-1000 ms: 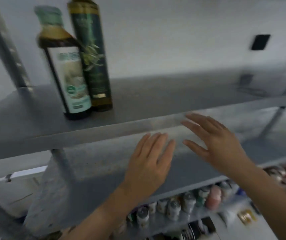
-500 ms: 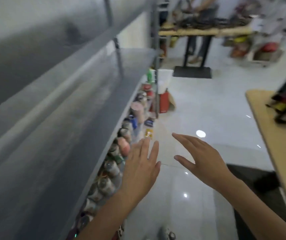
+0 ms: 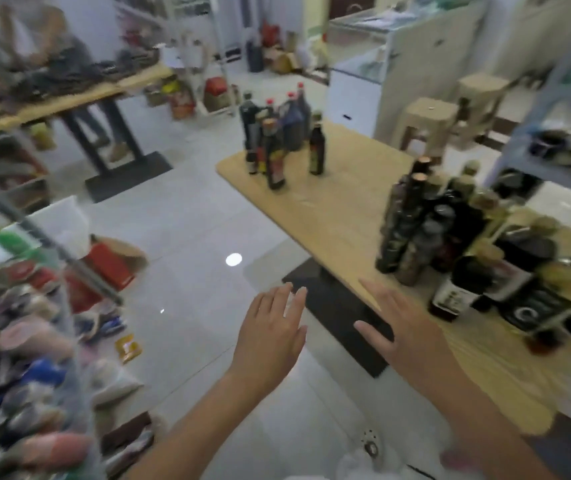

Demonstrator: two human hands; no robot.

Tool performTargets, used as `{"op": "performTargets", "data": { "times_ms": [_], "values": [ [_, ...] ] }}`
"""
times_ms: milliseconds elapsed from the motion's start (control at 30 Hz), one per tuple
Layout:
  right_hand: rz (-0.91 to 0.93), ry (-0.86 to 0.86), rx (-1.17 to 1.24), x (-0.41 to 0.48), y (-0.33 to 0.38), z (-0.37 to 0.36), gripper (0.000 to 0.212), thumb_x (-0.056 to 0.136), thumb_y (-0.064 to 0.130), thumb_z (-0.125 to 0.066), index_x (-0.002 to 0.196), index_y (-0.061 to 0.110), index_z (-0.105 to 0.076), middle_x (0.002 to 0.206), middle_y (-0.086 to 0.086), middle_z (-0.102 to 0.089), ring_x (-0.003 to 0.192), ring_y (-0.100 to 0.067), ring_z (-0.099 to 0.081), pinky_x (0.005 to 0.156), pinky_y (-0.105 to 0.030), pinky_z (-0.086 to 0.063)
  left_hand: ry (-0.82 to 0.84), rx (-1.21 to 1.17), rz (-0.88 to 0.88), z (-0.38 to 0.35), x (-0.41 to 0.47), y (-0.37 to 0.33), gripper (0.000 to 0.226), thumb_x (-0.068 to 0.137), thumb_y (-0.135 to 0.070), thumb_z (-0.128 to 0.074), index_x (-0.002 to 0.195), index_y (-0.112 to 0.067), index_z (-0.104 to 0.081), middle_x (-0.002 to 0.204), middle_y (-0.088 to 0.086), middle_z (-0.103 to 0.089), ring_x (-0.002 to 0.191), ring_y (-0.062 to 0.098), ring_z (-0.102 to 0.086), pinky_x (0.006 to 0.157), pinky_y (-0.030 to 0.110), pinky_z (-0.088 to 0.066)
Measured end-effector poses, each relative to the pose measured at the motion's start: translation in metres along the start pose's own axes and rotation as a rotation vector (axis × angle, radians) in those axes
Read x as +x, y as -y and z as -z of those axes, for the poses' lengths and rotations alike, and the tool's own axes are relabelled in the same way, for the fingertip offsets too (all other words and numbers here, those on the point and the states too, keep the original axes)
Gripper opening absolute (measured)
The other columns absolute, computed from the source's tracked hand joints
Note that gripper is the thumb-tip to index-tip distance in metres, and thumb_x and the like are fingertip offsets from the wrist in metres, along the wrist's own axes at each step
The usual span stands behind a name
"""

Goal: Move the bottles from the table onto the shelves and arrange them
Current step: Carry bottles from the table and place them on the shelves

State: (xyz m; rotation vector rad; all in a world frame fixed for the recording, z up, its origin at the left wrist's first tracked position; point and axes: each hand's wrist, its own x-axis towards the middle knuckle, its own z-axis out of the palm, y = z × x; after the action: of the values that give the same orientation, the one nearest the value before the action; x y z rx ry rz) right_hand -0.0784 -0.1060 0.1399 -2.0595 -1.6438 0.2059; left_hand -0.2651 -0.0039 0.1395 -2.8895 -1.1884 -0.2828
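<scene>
A long wooden table (image 3: 339, 209) runs from centre to lower right. Several dark bottles (image 3: 450, 237) crowd its near right part, and a second cluster of dark bottles (image 3: 277, 133), some red-capped, stands at its far end. A single small dark bottle (image 3: 317, 147) stands beside that far cluster. My left hand (image 3: 270, 330) hovers over the floor, fingers straight, holding nothing. My right hand (image 3: 398, 327) is spread flat above the table's near edge, left of the near bottles, not touching them. The view is motion-blurred.
The grey metal shelving (image 3: 17, 306) with jars and packets fills the lower left. White tiled floor (image 3: 190, 220) lies between shelf and table. A second table (image 3: 69, 95) with a person behind it stands far left. Plastic stools (image 3: 429, 123) and a white freezer (image 3: 363, 88) sit beyond.
The view has swung right, from the shelf with two bottles to the floor and now to the bottle table. Both hands stay open, empty and held out in front.
</scene>
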Motion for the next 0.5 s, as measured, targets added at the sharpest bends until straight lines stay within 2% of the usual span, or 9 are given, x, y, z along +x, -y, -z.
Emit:
{"op": "performTargets", "data": {
  "times_ms": [67, 167, 333, 500],
  "values": [
    [-0.086, -0.063, 0.019, -0.007, -0.029, 0.010, 0.062, 0.087, 0.039, -0.061, 0.143, 0.032, -0.034, 0.140, 0.011, -0.046, 0.121, -0.011, -0.050, 0.086, -0.023, -0.044, 0.003, -0.058, -0.059, -0.008, 0.027, -0.021, 0.055, 0.079, -0.029, -0.074, 0.129, -0.010, -0.057, 0.126, 0.012, -0.061, 0.113, 0.027, -0.060, 0.096, 0.038, -0.047],
    [-0.210, -0.155, 0.049, -0.014, -0.072, 0.027, 0.066, 0.085, 0.036, -0.065, 0.141, 0.038, -0.031, 0.139, 0.016, -0.044, 0.121, -0.002, -0.043, 0.084, -0.017, -0.037, 0.011, -0.133, -0.141, -0.023, 0.068, -0.053, 0.054, 0.090, -0.031, -0.061, 0.139, -0.014, -0.044, 0.138, 0.007, -0.051, 0.126, 0.024, -0.049, 0.105, 0.035, -0.039],
    [-0.375, -0.254, 0.085, -0.012, -0.134, 0.046, 0.067, 0.086, 0.034, -0.065, 0.142, 0.038, -0.029, 0.141, 0.014, -0.041, 0.126, -0.007, -0.043, 0.086, -0.022, -0.042, 0.049, -0.247, -0.174, -0.050, 0.126, -0.096, 0.059, 0.094, -0.036, -0.053, 0.146, -0.020, -0.031, 0.147, 0.000, -0.039, 0.134, 0.017, -0.037, 0.108, 0.029, -0.032],
    [-0.516, -0.284, 0.135, -0.005, -0.172, 0.052, 0.075, 0.086, 0.033, -0.067, 0.145, 0.037, -0.021, 0.147, 0.014, -0.033, 0.130, -0.007, -0.038, 0.094, -0.028, -0.044, 0.097, -0.332, -0.206, -0.072, 0.164, -0.122, 0.060, 0.094, -0.032, -0.054, 0.146, -0.015, -0.029, 0.146, 0.000, -0.039, 0.130, 0.016, -0.038, 0.105, 0.026, -0.034]
  ]
}}
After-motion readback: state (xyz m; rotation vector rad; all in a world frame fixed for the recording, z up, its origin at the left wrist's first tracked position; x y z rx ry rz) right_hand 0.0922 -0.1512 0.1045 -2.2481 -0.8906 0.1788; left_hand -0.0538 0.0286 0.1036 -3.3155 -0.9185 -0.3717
